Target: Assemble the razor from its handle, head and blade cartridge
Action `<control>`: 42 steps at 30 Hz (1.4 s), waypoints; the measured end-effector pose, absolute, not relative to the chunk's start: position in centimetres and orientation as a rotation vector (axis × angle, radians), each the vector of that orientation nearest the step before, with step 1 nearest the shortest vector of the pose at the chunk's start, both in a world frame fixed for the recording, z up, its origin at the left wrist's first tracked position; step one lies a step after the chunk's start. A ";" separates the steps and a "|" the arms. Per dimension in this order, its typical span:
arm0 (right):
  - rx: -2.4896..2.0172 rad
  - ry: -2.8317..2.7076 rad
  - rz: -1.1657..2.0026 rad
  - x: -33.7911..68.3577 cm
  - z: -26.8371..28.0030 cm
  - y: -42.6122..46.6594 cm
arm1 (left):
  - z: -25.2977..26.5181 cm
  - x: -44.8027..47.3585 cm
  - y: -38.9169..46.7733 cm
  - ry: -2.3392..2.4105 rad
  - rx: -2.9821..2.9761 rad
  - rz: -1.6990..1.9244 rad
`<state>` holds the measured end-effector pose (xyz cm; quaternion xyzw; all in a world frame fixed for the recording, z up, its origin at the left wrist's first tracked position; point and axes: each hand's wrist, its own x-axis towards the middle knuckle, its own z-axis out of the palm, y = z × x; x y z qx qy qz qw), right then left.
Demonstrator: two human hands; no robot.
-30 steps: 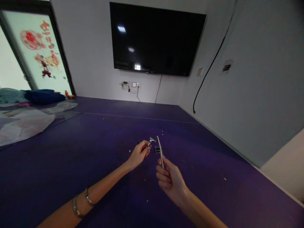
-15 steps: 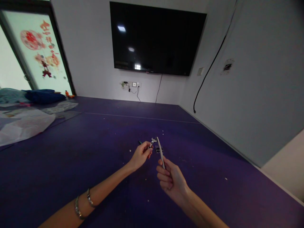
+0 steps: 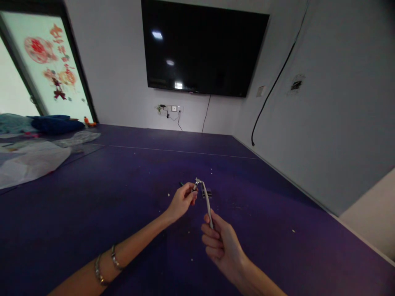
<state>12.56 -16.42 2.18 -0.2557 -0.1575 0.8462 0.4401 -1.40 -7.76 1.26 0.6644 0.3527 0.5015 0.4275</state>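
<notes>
My left hand [image 3: 182, 201] is closed, thumb and fingers pinching a razor [image 3: 196, 183] whose silver T-shaped head points up and forward. Past the fingers, a small dark-green tip [image 3: 181, 184] shows; whether it belongs to the razor, I cannot tell. In my right hand [image 3: 224, 242] is a slim pale toothbrush [image 3: 207, 203], held upright by its lower handle. The brush's top end meets the razor's head, or nearly so; its bristles are too small to make out. Just behind the brush, a small dark case-like piece [image 3: 210, 193] lies on the purple floor.
Small white scraps [image 3: 293, 231] dot the purple floor [image 3: 123, 230]. White plastic sheeting [image 3: 37, 162] and dark-blue cloth [image 3: 57, 124] lie at far left. A television [image 3: 206, 49] hangs on the wall; a black cable [image 3: 273, 88] hangs down the right wall.
My right hand has drawn slightly down and toward me, bringing the toothbrush's top against or close to the razor's head. The left hand has barely moved and keeps hold of the razor.
</notes>
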 end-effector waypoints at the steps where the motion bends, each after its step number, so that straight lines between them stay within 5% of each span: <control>1: -0.639 -0.393 2.102 12.5 2.1 -16.6 | 1.3 -1.5 -7.7 0.887 1.657 1.256; 36: -0.649 -0.411 2.001 11.6 2.6 -18.6 | 1.5 -1.2 -8.3 0.840 1.654 1.229; 42: -0.628 -0.582 1.757 13.5 3.7 -16.1 | 0.7 -1.5 -7.4 0.859 1.563 1.200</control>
